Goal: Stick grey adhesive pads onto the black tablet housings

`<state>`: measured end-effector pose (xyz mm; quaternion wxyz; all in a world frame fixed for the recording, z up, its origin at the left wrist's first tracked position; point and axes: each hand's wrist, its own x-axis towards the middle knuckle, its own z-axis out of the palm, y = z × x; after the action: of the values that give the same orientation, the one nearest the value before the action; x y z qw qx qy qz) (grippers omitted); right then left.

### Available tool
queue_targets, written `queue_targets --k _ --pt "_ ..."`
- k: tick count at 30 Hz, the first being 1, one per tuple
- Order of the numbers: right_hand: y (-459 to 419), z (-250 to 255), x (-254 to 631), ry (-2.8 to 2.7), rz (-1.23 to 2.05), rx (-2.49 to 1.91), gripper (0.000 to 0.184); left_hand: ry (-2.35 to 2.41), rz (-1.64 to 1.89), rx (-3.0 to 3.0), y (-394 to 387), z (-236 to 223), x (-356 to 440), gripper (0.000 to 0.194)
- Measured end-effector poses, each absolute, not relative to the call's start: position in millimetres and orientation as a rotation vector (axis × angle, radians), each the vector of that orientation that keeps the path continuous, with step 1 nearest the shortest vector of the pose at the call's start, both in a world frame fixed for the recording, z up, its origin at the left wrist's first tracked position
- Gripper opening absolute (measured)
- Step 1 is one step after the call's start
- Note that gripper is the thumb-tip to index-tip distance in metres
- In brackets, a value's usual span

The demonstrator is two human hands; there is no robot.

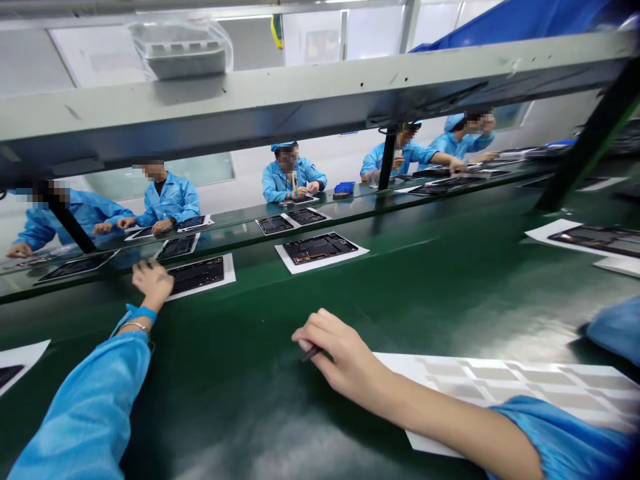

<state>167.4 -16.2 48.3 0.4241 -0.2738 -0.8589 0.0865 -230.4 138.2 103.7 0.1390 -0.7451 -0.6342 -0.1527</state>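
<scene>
My left hand (153, 283) is stretched out to the left end of a black tablet-like device (200, 275) lying on a white sheet. Its fingers look somewhat bent and apart, and part of the device is behind the hand, so I cannot tell whether they touch. A blue band and a thin bracelet circle that wrist. Lower down, my right hand (345, 357) is closed around a small dark tool (312, 353), mostly hidden by the fingers. A similar device with its inside exposed (320, 249) rests on white paper beyond my right hand.
Under my right forearm lies a white sheet with grey rectangles (505, 380). More devices sit at the right (600, 237) and left edge (10, 373) of the green bench (240, 387). A metal shelf beam (300, 107) crosses above. Several co-workers in blue sit opposite.
</scene>
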Motion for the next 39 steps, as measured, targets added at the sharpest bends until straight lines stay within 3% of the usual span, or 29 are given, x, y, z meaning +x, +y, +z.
queue_targets --k 4,11,20,26,33,36,39 --pt "-24.2 42.5 163.1 -2.258 0.293 -0.692 0.025 -1.483 -0.331 -2.354 181.1 79.7 -167.2 0.054" --pt "-26.4 37.3 165.2 -2.305 0.377 -0.745 0.025 -0.782 -0.023 -2.818 264.6 64.0 -54.6 0.05" --pt "-18.5 28.6 160.9 -2.443 0.292 -0.786 0.022 -0.693 -0.048 -2.774 293.0 59.0 -43.5 0.042" --pt "-10.9 27.4 157.5 -2.314 0.274 -0.672 0.028 -0.712 -0.041 -2.632 231.7 72.4 -62.7 0.031" --pt "-14.5 58.4 161.2 -2.171 0.068 -0.563 0.024 -0.716 -0.112 -2.539 85.9 128.6 -72.7 0.022" --pt "-23.0 94.8 184.4 -1.838 0.11 -0.66 0.045 -0.69 -0.185 -2.51 13.8 127.3 -74.9 0.021" --pt "-31.3 126.3 216.9 -1.412 0.257 -0.785 0.058 -0.66 -0.327 -2.718 -62.5 88.0 -82.3 0.024"
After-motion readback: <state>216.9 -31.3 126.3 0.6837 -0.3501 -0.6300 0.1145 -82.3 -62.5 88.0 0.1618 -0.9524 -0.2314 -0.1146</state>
